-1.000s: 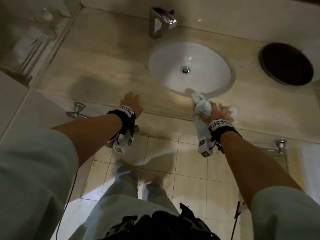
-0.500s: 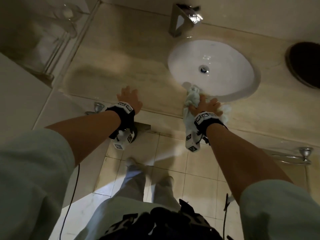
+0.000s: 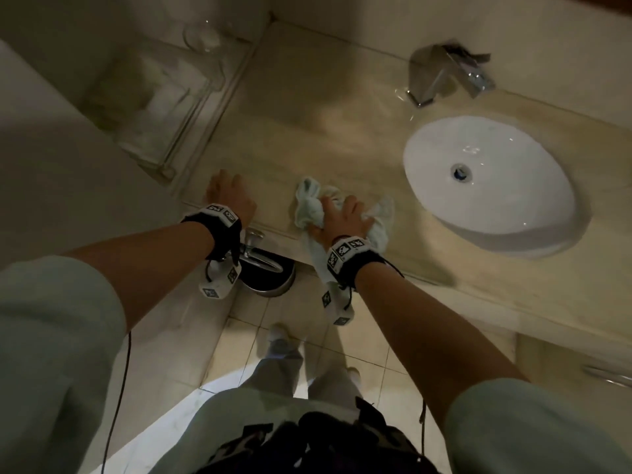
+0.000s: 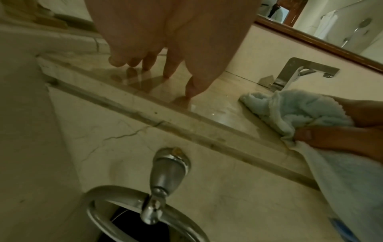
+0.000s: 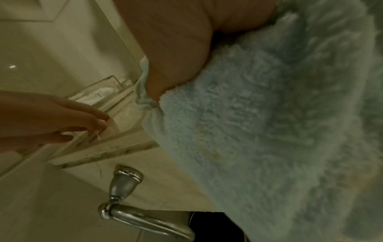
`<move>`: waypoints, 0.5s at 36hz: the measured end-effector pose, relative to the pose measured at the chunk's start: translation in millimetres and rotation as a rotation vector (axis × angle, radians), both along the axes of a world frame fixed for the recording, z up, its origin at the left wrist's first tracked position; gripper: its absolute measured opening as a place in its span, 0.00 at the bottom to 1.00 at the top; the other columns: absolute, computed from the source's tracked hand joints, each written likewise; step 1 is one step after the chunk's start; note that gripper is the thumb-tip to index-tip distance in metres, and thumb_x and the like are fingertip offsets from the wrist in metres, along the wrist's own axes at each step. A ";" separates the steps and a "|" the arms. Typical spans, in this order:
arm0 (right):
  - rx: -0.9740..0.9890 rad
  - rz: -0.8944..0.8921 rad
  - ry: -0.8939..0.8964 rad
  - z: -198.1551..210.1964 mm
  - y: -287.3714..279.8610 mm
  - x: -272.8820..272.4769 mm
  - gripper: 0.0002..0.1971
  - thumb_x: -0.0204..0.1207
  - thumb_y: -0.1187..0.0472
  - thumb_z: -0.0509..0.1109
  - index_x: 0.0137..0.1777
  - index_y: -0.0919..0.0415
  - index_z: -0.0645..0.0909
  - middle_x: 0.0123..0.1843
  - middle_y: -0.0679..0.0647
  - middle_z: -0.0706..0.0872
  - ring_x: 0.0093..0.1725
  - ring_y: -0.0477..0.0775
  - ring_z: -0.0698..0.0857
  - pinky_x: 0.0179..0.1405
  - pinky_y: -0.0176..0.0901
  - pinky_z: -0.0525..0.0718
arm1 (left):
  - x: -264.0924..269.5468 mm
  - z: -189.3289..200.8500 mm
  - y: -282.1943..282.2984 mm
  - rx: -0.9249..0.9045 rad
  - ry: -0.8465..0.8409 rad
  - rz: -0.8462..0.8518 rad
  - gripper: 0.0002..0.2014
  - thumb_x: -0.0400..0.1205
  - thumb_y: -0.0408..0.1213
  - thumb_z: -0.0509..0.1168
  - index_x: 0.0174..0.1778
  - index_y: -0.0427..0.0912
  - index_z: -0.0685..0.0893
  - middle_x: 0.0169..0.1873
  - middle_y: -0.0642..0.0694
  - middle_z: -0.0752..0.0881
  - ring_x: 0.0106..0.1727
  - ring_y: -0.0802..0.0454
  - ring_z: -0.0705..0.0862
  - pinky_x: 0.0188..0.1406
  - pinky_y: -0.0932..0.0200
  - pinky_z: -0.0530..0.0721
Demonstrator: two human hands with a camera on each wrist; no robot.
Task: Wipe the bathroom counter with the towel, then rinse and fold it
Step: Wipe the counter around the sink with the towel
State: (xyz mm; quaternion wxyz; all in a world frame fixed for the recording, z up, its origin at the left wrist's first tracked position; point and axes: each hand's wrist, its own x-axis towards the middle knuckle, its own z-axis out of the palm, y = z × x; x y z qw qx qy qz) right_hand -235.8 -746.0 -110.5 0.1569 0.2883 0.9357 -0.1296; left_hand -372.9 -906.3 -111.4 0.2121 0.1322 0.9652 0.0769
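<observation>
Starting at the left, a clear glass tray sits against the wall on the far end of the marble counter, tucked out of the wiping path, I'd judge. My left hand is planted just beside it near the counter's front edge, fingers spread and straight with the fingertips touching the stone; it holds nothing. I read that as a brace, taking my weight while I lean over. Below it, fixed to the counter's front face, hangs a metal towel ring, empty, with a dark bin under it on the floor.

Next along, my right hand is pressed down on the pale blue towel, fingers curled into the bunched cloth and thumb pinching a fold. The towel lies on the counter's front strip, between my left hand and the sink, with one tail draped over the edge below my wrist. Bunching it gives a thick pad to push with.

Further right, the white oval sink is set into the counter, apart from the towel, and the chrome faucet stands behind it. The wiping looks still in hand; rinsing and folding are not yet done.
</observation>
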 end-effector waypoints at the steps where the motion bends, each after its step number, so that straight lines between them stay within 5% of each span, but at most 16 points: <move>1: 0.003 -0.007 -0.011 -0.6 1.4 -2.0 0.35 0.73 0.36 0.66 0.77 0.46 0.61 0.75 0.64 0.60 0.76 0.67 0.60 0.68 0.71 0.62 | -1.0 -0.5 0.3 0.010 -0.013 -0.004 0.28 0.80 0.39 0.63 0.76 0.37 0.65 0.80 0.36 0.54 0.80 0.36 0.56 0.80 0.43 0.59; 7: 0.004 -0.023 -0.031 -0.8 11.2 -27.4 0.35 0.73 0.37 0.66 0.77 0.46 0.60 0.77 0.63 0.59 0.77 0.66 0.58 0.69 0.70 0.62 | -5.5 0.0 13.5 0.061 0.025 0.053 0.26 0.81 0.36 0.61 0.74 0.30 0.65 0.77 0.32 0.59 0.77 0.36 0.62 0.77 0.48 0.63; 18: -0.021 0.012 -0.047 7.0 56.3 -108.4 0.38 0.73 0.34 0.64 0.80 0.45 0.56 0.82 0.64 0.53 0.81 0.66 0.54 0.72 0.71 0.58 | -11.5 5.0 31.1 -0.029 0.019 0.112 0.24 0.78 0.39 0.64 0.69 0.36 0.68 0.72 0.34 0.65 0.71 0.36 0.66 0.70 0.46 0.69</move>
